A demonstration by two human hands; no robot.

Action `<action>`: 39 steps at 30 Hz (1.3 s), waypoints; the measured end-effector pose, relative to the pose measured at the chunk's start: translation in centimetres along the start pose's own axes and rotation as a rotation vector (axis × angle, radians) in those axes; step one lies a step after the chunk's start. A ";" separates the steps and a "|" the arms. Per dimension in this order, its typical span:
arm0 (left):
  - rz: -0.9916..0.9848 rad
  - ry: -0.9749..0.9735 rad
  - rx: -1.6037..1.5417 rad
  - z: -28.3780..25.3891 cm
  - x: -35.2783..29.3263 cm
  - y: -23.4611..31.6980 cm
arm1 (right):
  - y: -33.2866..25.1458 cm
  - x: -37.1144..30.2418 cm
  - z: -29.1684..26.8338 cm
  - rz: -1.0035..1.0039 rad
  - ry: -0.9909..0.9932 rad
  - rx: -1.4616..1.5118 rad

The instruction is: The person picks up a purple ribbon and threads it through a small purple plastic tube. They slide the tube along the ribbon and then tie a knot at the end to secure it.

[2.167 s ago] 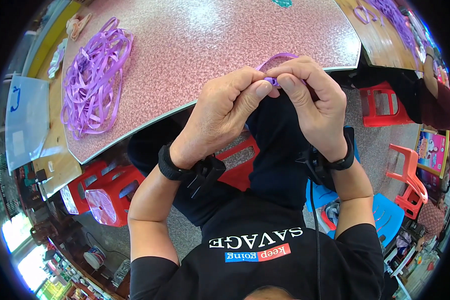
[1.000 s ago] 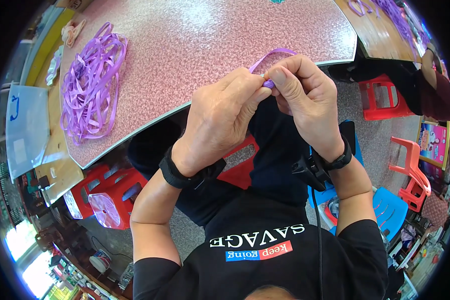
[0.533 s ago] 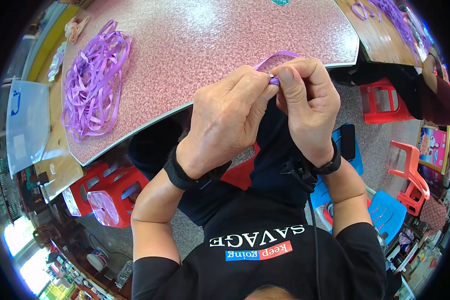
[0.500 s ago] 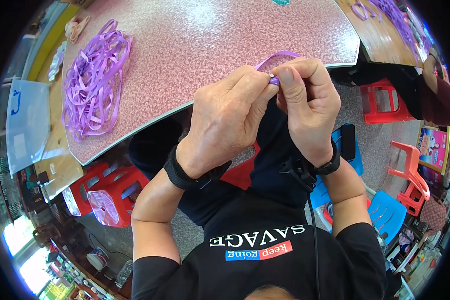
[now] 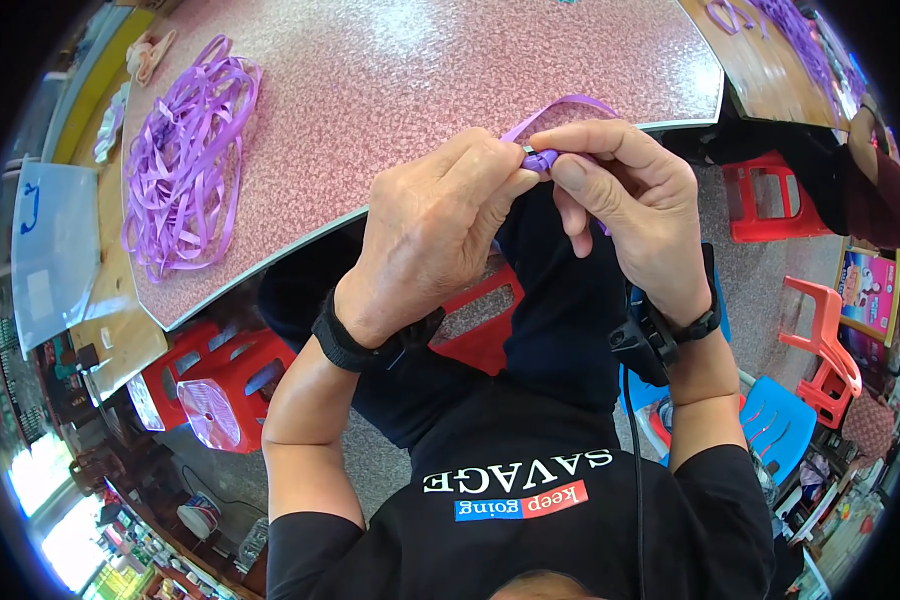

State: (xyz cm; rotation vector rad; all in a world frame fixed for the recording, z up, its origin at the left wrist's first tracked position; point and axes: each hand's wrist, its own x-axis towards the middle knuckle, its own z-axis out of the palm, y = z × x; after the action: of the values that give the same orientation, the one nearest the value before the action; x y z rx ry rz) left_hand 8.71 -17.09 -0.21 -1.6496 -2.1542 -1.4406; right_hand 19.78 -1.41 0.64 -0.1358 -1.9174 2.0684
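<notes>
Both the left hand (image 5: 440,235) and the right hand (image 5: 625,205) pinch a folded purple ribbon piece (image 5: 542,158) between closed fingertips, just over the near edge of the pink speckled surface (image 5: 420,70). A loose pile of purple ribbon (image 5: 185,150) lies on it, well apart to the left.

A clear plastic bag with a blue mark (image 5: 52,250) lies flat on the wooden surface just beyond the left edge of the pink speckled table (image 5: 420,70). Near the right rim of the view, past the table's right corner, a colourful printed rectangular package (image 5: 867,292) stands beside the red plastic chairs (image 5: 820,345).
</notes>
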 end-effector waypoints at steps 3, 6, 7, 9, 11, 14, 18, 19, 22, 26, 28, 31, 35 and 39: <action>0.011 0.004 -0.028 0.2 -0.1 0.0 | 0.0 -0.1 -0.2 0.006 -0.023 0.010; 0.005 0.030 -0.084 0.4 -0.1 0.2 | 0.2 -0.3 0.2 -0.007 0.011 0.099; 0.008 0.028 -0.085 0.5 -0.1 0.2 | 0.4 -0.3 0.2 -0.009 0.014 0.099; -0.016 0.034 -0.109 0.7 -0.2 0.3 | 0.6 -0.4 0.1 -0.049 0.018 0.118; -0.021 0.031 -0.096 0.8 -0.2 0.3 | 0.6 -0.3 0.2 -0.116 0.030 0.065; -0.028 0.041 -0.085 0.9 -0.1 0.5 | 0.7 -0.3 0.2 -0.212 0.048 -0.006; -0.056 0.028 -0.110 0.8 0.1 0.8 | 1.1 -0.1 -0.2 -0.321 0.022 -0.090; -0.057 0.027 -0.107 0.8 0.0 1.0 | 1.2 -0.1 -0.2 -0.322 0.022 -0.087; -0.270 -0.025 -0.275 0.9 -0.2 1.2 | 1.2 -0.1 0.0 -0.329 0.036 -0.059; -0.144 0.007 -0.188 0.9 -0.1 1.1 | 1.1 0.0 0.1 -0.358 0.089 -0.094; -0.196 -0.005 -0.219 0.9 0.0 1.2 | 1.1 0.0 0.1 -0.373 0.093 -0.105; -0.102 0.009 -0.140 0.9 0.2 0.9 | 1.0 0.0 0.2 -0.405 0.096 -0.179; -0.059 0.022 -0.134 0.9 0.2 0.9 | 1.1 0.0 0.3 -0.429 0.152 -0.256; -0.137 -0.041 -0.200 0.6 0.0 1.4 | 1.4 0.2 -0.9 -0.456 -0.001 -0.319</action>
State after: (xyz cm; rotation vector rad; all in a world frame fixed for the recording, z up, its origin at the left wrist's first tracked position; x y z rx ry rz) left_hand 10.05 -16.64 0.29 -1.6321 -2.2504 -1.7261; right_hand 19.64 -0.55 -0.81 0.2127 -2.0350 1.4661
